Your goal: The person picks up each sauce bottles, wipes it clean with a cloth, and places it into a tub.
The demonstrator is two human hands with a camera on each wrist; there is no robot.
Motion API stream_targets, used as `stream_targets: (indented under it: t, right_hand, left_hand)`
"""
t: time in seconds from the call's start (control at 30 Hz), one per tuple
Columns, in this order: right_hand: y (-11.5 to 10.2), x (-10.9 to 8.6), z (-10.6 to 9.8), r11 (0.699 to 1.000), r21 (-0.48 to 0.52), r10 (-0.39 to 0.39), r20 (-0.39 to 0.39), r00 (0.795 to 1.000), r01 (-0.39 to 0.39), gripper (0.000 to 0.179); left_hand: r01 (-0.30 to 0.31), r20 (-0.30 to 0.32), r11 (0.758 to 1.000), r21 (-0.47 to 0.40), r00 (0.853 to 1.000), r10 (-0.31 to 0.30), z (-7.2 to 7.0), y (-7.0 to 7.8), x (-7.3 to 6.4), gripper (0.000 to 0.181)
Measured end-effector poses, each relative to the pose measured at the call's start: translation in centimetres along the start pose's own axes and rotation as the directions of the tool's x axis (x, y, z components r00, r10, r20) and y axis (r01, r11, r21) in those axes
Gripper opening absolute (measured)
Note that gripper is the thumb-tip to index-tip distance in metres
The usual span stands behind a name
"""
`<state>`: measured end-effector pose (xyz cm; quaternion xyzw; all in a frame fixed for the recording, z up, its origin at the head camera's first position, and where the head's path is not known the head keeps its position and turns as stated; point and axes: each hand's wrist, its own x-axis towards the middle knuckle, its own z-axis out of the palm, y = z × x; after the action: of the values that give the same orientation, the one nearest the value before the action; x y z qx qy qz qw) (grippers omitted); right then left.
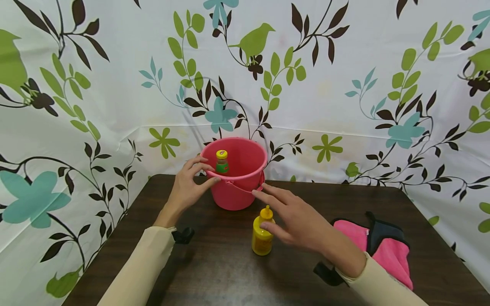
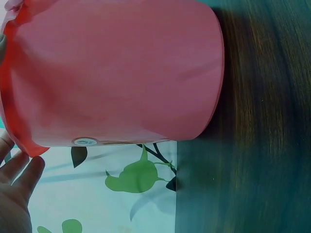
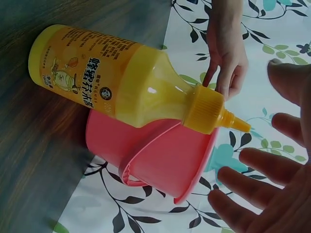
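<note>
A pink bucket (image 1: 234, 199) stands upright near the table's back edge, its handle hanging down at the front. My left hand (image 1: 186, 187) grips its rim on the left side, thumb in front and fingers along the edge; the left wrist view shows fingertips (image 2: 30, 170) right at the rim. Inside the bucket is a small jar (image 1: 222, 163) with a yellow lid and green label. A yellow mustard squeeze bottle (image 1: 262, 240) with a pointed nozzle stands on the table before the bucket. Beside it my right hand (image 1: 300, 219) hovers with spread fingers, holding nothing.
A pink and black cloth item (image 1: 388, 250) lies on the right of the dark wooden table (image 1: 218, 272). Behind the table hangs a white curtain (image 1: 329, 93) printed with leaves and birds.
</note>
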<state>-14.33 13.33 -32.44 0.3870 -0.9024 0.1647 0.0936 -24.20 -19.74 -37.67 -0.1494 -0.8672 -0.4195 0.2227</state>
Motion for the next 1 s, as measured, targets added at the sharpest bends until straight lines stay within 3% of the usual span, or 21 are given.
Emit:
stream_targets:
  t: [0.3,0.57,0.7,1.0]
  right_hand:
    - [0.2,0.8,0.7,0.999,0.004,0.043,0.158,0.987,-0.044,0.068]
    - [0.7,1.2,1.9,0.996,0.016,0.086,0.229,0.970,-0.092,0.054]
    - [0.8,1.2,2.5,0.992,0.035,0.106,0.240,0.965,-0.118,0.050]
    - [0.9,1.3,2.7,0.996,0.032,0.076,0.201,0.977,-0.084,0.042]
  left_hand:
    - [-0.004,0.000,1.000,0.001,1.000,0.004,0.0,0.0,0.1,0.037]
    - [-0.002,-0.002,1.000,0.004,1.000,0.002,0.0,0.0,0.0,0.036]
    - [0.000,-0.002,1.000,0.009,1.000,0.000,0.0,-0.1,0.0,0.037]
    - [0.006,0.002,1.000,0.000,1.000,-0.006,0.1,-0.3,0.1,0.038]
